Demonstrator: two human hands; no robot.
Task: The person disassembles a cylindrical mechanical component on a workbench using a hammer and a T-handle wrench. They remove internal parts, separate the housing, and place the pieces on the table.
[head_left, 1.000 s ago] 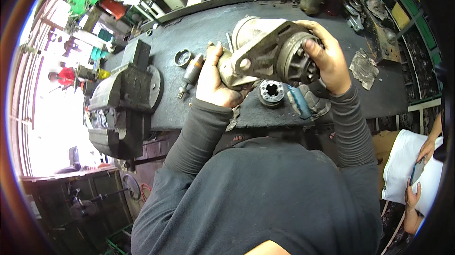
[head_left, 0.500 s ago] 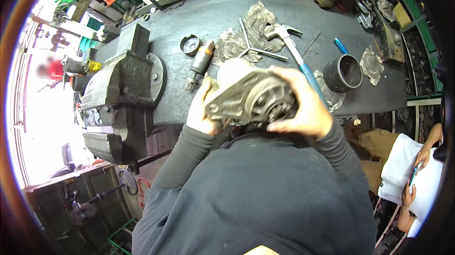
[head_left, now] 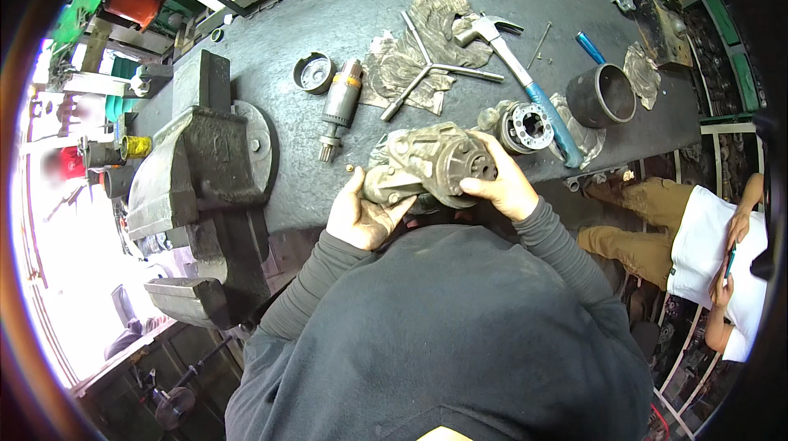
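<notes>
In the head view, a metal housing [head_left: 427, 162] is held up between both hands at the near edge of the bench [head_left: 287, 6], close to the person's chest. Beyond it and to its left lies a shallow round cup [head_left: 300, 84], its mouth upward; what shows inside is too small to make out. Beyond and right of the housing, a short dark tube [head_left: 580, 99] lies with its open end facing the person, its smooth inside in shadow.

The housing is cast metal, dull and rough, with a slimmer rounded barrel at its left and a ribbed, toothed-looking nose at its right. Just right of it sits a pale ring [head_left: 529, 127] with holes around its face. Up and left of it lies an armature [head_left: 341, 105], a dark cylinder with a coppery band and a splined tip. Directly beyond it, a shiny three-armed wrench [head_left: 428, 68] rests on a crumpled, stained rag [head_left: 443, 2]; to the right of both slants a blue-handled claw hammer [head_left: 522, 73].

The left hand [head_left: 361, 219] cradles the barrel, palm up, thumb raised along its side. The right hand [head_left: 505, 187] grips the nose, fingers over the top and thumb in front. Both elbows bend outward.
</notes>
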